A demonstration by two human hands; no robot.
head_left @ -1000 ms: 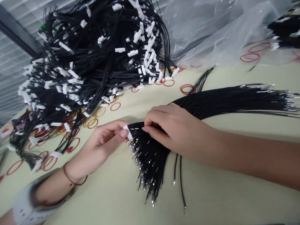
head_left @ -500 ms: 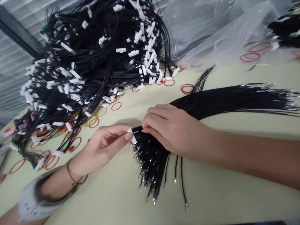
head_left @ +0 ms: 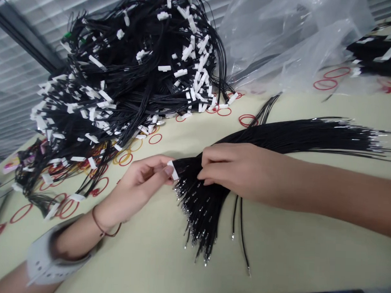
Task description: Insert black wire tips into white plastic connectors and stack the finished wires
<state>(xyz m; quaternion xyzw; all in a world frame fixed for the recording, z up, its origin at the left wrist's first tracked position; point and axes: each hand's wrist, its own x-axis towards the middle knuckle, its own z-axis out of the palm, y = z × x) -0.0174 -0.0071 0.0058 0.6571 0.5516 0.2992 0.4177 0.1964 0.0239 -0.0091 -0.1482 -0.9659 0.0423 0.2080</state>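
A small white connector (head_left: 173,170) is pinched between the thumb and fingers of my left hand (head_left: 143,183). It touches the edge of a fanned bundle of black wires (head_left: 203,206) with bare metal tips. My right hand (head_left: 236,169) lies over this bundle, fingers bent and closed on some of the wires; how many is hidden. The long ends of the bundle (head_left: 311,133) stretch right across the table. Two loose wires hang below my right hand.
A large heap of black cables with white connectors (head_left: 137,72) fills the upper left. Red rubber bands (head_left: 247,120) are scattered on the pale table (head_left: 291,252). A clear plastic bag (head_left: 282,42) and another cable bundle (head_left: 375,54) lie at the back right.
My right hand has moved a little right, away from the connector, and now rests further back on the wires. My left hand still holds the connector. The view has shifted slightly.
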